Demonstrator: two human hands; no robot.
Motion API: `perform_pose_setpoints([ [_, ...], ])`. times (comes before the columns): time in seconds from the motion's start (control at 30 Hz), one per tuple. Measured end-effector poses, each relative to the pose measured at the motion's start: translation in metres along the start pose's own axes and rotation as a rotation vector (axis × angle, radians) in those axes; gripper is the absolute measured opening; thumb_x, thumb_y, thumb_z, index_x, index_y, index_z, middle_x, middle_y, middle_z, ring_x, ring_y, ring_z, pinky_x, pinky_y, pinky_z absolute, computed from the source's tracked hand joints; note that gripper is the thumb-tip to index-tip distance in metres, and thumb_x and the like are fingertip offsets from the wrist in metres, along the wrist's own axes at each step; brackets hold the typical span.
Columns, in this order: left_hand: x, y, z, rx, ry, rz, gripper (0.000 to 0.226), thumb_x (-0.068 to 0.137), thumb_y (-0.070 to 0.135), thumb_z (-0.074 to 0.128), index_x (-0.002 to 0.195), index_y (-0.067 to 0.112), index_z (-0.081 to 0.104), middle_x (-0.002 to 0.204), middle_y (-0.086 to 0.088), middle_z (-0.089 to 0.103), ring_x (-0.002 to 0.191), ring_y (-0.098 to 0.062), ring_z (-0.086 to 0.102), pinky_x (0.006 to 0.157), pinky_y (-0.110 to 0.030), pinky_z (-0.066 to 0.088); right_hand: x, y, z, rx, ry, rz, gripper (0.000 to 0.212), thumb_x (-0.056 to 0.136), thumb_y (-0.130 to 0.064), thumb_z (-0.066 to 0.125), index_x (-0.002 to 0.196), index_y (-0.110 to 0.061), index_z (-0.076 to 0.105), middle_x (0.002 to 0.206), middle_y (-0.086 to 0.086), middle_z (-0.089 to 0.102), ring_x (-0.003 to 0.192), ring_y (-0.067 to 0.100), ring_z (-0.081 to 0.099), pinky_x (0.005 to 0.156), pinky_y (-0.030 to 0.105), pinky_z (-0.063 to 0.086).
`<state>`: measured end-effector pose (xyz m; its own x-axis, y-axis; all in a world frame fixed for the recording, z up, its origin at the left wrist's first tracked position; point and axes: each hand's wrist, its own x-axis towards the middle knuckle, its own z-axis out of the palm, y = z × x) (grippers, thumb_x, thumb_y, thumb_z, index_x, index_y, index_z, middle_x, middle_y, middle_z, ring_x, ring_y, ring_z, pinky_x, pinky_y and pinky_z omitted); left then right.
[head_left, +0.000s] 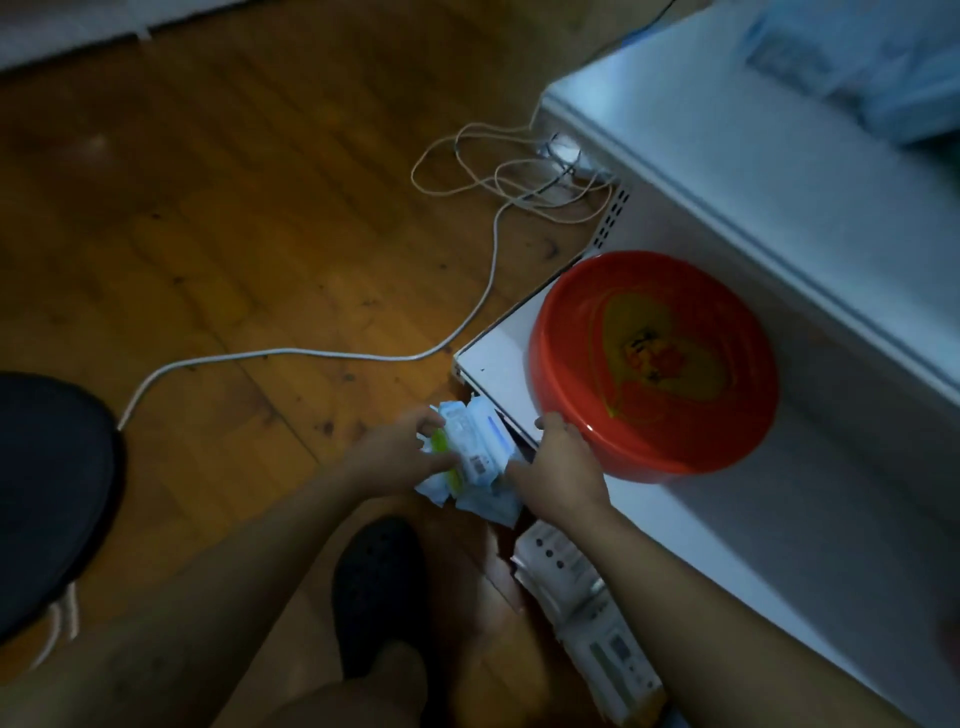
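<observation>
My left hand grips a stack of white wet-wipe packs, one with a green edge, fingers curled over their left side. My right hand touches the right side of the same stack, its thumb along the packs' lower edge. Its fingertips lie against the rim of a red plastic basin with a yellow heart pattern. The packs sit at the corner of a low white cabinet, just off the wooden floor.
The basin sits on the low white cabinet beside a taller white appliance. White cables trail across the wooden floor to a plug. A dark round object is at left. My black slipper and boxes lie below.
</observation>
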<state>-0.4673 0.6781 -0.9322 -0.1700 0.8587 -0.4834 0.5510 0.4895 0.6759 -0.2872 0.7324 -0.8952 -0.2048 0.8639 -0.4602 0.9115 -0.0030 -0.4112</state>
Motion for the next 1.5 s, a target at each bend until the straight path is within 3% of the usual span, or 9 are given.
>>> perform_pose_setpoints([
  [0.13,-0.037,0.073,-0.043,0.128,0.053,0.167,0.045,0.083,0.037,0.074,0.120,0.019,0.057,0.110,0.007,0.058,0.098,-0.010,0.057,0.079,-0.021,0.042,-0.044,-0.012,-0.058,0.039,0.147,-0.152,0.051,0.084,-0.031,0.064,0.129,-0.015,0.045,0.125,0.008,0.053,0.114,0.029,0.052,0.088,0.034,0.042],
  [0.33,-0.113,0.203,-0.078,0.295,0.198,0.447,0.041,0.082,0.043,0.073,0.115,0.024,0.059,0.112,0.006,0.064,0.103,-0.012,0.060,0.089,-0.033,0.050,-0.125,-0.012,-0.157,0.220,0.434,-0.294,0.045,0.078,-0.029,0.071,0.119,-0.019,0.055,0.114,0.003,0.061,0.105,0.023,0.059,0.089,0.033,0.046],
  [0.63,-0.170,0.346,-0.036,0.450,0.362,0.621,0.049,0.083,0.046,0.069,0.125,0.027,0.053,0.123,0.006,0.058,0.106,-0.013,0.059,0.089,-0.037,0.051,-0.202,0.058,-0.287,0.257,0.717,-0.299,0.051,0.082,-0.033,0.067,0.127,-0.021,0.048,0.124,-0.003,0.051,0.108,0.018,0.056,0.092,0.034,0.045],
  [0.8,-0.146,0.393,0.003,0.362,0.300,0.493,0.061,0.083,0.048,0.068,0.132,0.022,0.045,0.128,0.000,0.055,0.110,-0.019,0.058,0.090,-0.035,0.050,-0.212,0.092,-0.338,0.133,0.763,-0.256,0.048,0.083,-0.032,0.066,0.127,-0.024,0.049,0.127,-0.003,0.049,0.110,0.018,0.055,0.093,0.033,0.046],
  [0.93,-0.113,0.410,0.036,0.298,0.229,0.396,0.067,0.082,0.052,0.068,0.132,0.015,0.044,0.128,-0.007,0.056,0.109,-0.024,0.059,0.088,-0.034,0.049,-0.198,0.097,-0.376,-0.045,0.760,-0.217,0.049,0.085,-0.033,0.064,0.130,-0.022,0.048,0.129,0.000,0.047,0.108,0.020,0.056,0.083,0.030,0.045],
  [1.1,-0.084,0.417,0.072,0.295,0.219,0.403,0.085,0.069,0.069,0.069,0.129,0.018,0.038,0.127,-0.008,0.050,0.119,-0.029,0.049,0.095,-0.043,0.045,-0.143,0.078,-0.392,-0.257,0.571,-0.104,0.052,0.087,-0.048,0.058,0.131,-0.023,0.043,0.136,0.005,0.041,0.120,0.026,0.047,0.090,0.036,0.043],
  [1.27,-0.070,0.421,0.085,0.353,0.224,0.410,0.092,0.062,0.074,0.070,0.128,0.020,0.036,0.124,-0.006,0.050,0.119,-0.029,0.045,0.093,-0.042,0.037,-0.097,0.063,-0.383,-0.318,0.633,-0.030,0.071,0.080,-0.067,0.055,0.130,-0.017,0.044,0.132,0.011,0.046,0.118,0.032,0.048,0.090,0.039,0.041],
  [1.37,-0.062,0.422,0.078,0.294,0.149,0.322,0.091,0.057,0.068,0.077,0.123,0.016,0.042,0.119,-0.008,0.054,0.113,-0.030,0.053,0.091,-0.038,0.043,-0.087,0.062,-0.375,-0.430,0.674,-0.007,0.070,0.082,-0.052,0.064,0.133,-0.012,0.039,0.132,0.014,0.043,0.117,0.032,0.046,0.087,0.037,0.041],
  [1.5,-0.058,0.420,0.061,0.100,-0.036,0.235,0.059,0.056,0.045,0.081,0.104,0.014,0.065,0.103,-0.006,0.067,0.092,-0.024,0.064,0.075,-0.032,0.052,-0.093,0.066,-0.373,-0.373,0.694,0.007,0.060,0.086,-0.031,0.064,0.134,-0.008,0.037,0.131,0.015,0.046,0.111,0.032,0.053,0.074,0.032,0.037],
])
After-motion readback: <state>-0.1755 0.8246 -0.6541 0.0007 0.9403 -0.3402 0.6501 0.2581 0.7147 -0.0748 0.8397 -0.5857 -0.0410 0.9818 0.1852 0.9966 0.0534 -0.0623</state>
